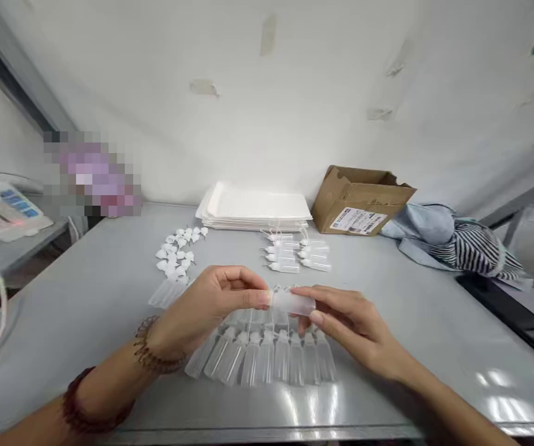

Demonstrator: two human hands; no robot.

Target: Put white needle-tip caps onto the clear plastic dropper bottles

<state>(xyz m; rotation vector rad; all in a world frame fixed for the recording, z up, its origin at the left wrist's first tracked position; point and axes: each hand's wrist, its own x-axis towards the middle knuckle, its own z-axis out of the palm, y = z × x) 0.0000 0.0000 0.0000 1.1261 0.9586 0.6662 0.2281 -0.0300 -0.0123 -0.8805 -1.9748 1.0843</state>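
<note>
Fingers of the left hand are pinched around one end of a cloudy plastic bottle, while those of the right hand hold its other end, thumb below. The bottle lies roughly level, above a row of clear bottles with white tops that rests side by side on the grey tabletop. Beyond the left hand, more bottles lie near a scatter of small white caps. Farther back, two short columns of capped bottles lie in front of a stack of white trays. Right of the stack stands an open cardboard box, beside a bundle of cloth, partly striped.
</note>
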